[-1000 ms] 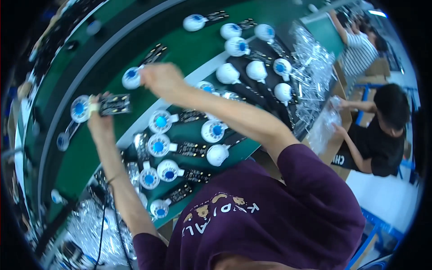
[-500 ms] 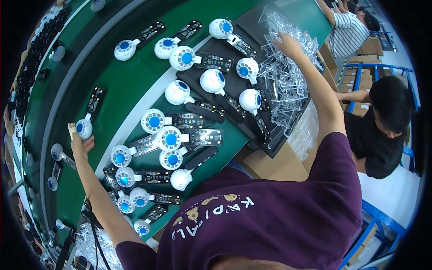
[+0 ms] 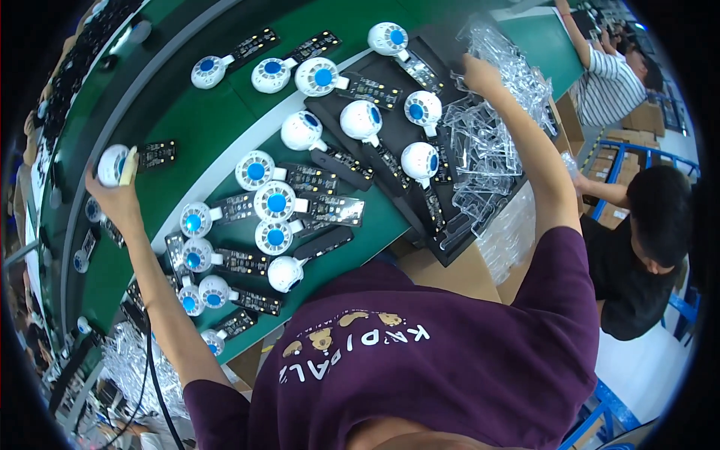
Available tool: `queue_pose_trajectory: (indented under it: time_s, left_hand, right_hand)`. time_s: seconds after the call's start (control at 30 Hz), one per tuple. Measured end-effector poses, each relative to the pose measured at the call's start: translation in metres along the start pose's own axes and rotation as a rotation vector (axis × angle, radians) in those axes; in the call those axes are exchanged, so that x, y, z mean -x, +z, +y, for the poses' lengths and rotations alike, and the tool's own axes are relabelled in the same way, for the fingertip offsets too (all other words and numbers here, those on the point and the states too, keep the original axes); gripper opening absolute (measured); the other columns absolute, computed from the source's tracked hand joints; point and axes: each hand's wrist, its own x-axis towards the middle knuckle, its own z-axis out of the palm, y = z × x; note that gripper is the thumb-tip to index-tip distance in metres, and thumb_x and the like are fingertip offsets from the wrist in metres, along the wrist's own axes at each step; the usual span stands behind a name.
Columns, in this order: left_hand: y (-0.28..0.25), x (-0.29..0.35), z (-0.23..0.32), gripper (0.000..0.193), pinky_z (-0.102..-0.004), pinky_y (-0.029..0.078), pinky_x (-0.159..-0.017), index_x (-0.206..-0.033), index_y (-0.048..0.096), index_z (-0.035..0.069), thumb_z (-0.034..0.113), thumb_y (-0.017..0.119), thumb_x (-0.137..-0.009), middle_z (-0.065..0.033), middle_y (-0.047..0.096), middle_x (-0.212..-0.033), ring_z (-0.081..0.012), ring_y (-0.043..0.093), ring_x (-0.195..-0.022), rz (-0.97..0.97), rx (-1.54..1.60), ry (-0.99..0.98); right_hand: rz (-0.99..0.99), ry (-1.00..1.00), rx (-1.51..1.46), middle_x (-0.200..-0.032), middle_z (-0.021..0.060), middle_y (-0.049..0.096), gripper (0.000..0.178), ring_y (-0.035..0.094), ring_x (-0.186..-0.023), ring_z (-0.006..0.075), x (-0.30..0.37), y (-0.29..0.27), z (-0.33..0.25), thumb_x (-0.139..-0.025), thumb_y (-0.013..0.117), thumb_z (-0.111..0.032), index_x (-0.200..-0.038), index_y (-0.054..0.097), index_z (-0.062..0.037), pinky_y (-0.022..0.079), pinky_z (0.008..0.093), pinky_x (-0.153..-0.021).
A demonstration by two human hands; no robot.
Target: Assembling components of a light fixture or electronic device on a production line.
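My left hand is closed around the white ball-shaped head of a device at the left, above the green belt. A dark circuit-board strip sticks out from that head to the right. My right hand is at the far right, with curled fingers at the edge of a heap of clear plastic pieces. A clear piece seems to be at its fingertips, partly hidden. Several similar white devices with blue discs lie between my hands, some on a black tray.
Green belt runs along the left, bordered by a dark curved rail. Cardboard boxes stand below the tray. Another heap of clear pieces and black cables lie lower left. Two people sit at the right.
My left hand has moved up and left and now grips the device, whose board has swung to point right. My right hand's fingers have curled more. The whole view has shifted slightly.
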Motion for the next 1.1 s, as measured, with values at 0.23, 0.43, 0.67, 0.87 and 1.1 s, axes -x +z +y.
queue_pose_trajectory:
  time_s: [0.23,0.43,0.67,0.87,1.1]
  left_hand:
    - [-0.01,0.015,0.005,0.037,-0.0312,0.05,-0.076,-0.111,0.052,0.0,0.019,0.065,-0.082,-0.0078,0.06,-0.096,-0.0184,0.06,-0.089,-0.064,1.362,-0.744]
    - [0.002,0.074,0.079,0.038,-0.0358,0.053,-0.071,-0.107,0.053,0.004,0.028,0.066,-0.081,-0.0067,0.057,-0.095,-0.0202,0.061,-0.079,-0.317,1.509,-1.006]
    - [-0.014,0.095,0.096,0.032,-0.0327,0.053,-0.067,-0.098,0.053,0.009,0.03,0.067,-0.079,-0.0027,0.057,-0.084,-0.0181,0.06,-0.073,-0.154,1.609,-1.37]
    - [-0.02,0.096,0.068,0.032,-0.0324,0.052,-0.063,-0.099,0.054,0.01,0.031,0.068,-0.079,-0.0026,0.057,-0.082,-0.0179,0.06,-0.072,-0.065,1.599,-1.343]
    - [-0.034,0.094,0.065,0.033,-0.0302,0.049,-0.059,-0.1,0.053,0.009,0.031,0.066,-0.08,-0.0033,0.057,-0.081,-0.0178,0.059,-0.068,-0.109,1.638,-1.357]
  right_hand:
    - [0.296,0.037,-0.781,-0.07,0.0059,0.06,0.037,0.06,-0.076,0.0106,0.068,-0.083,-0.015,-0.074,0.062,-0.01,-0.11,0.054,-0.0034,0.047,0.0263,-0.061]
    - [0.267,-0.174,-1.62,-0.078,0.0019,0.056,0.037,0.054,-0.069,0.0084,0.137,-0.127,-0.209,-0.08,0.059,-0.006,-0.115,0.051,0.001,0.046,0.021,-0.058]
    - [0.141,-0.403,-1.467,-0.096,0.0089,0.054,0.038,0.056,-0.081,0.014,0.207,-0.103,-0.335,-0.082,0.058,-0.006,-0.12,0.05,-0.0033,0.051,0.0296,-0.07]
    - [0.673,-1.127,-0.516,-0.106,0.0124,0.051,0.043,0.051,-0.097,0.0264,0.203,-0.12,-0.343,-0.077,0.063,-0.01,-0.118,0.051,-0.0067,0.042,0.041,-0.085]
    - [0.408,-1.385,-0.298,-0.104,0.0102,0.051,0.049,0.05,-0.095,0.0266,0.198,-0.15,-0.348,-0.072,0.065,-0.012,-0.118,0.05,-0.0072,0.043,0.0387,-0.079]
